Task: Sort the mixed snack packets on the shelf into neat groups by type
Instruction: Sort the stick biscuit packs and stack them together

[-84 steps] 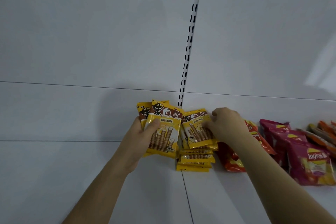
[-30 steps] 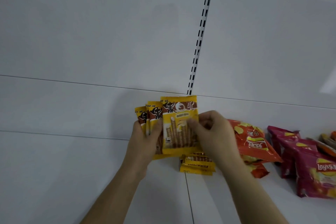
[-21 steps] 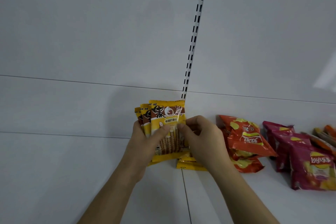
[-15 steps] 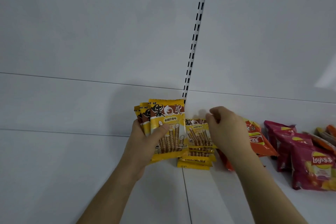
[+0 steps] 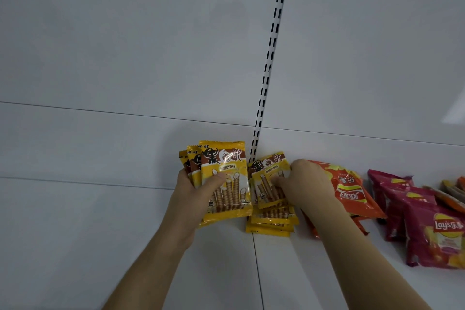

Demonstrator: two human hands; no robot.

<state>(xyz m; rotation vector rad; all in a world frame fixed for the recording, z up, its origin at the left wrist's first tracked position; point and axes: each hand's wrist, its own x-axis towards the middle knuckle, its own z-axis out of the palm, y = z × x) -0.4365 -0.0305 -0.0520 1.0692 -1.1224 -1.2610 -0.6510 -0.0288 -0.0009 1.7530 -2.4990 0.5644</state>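
While left hand (image 5: 198,196) grips three yellow packets (image 5: 224,181), right hand (image 5: 305,184), back from them, pinches the pile's top packet (image 5: 266,178) beside it: fourth of that type.

Two bare forearms come up from the bottom edge, ending in the left hand (image 5: 198,199) and the right hand (image 5: 305,184) — no sleeve or cuff shows anywhere along them. Wrists and fingers carry no watch, band, ring or glove (at least on the sides facing the camera). Nails look short and plain — too small to judge further.
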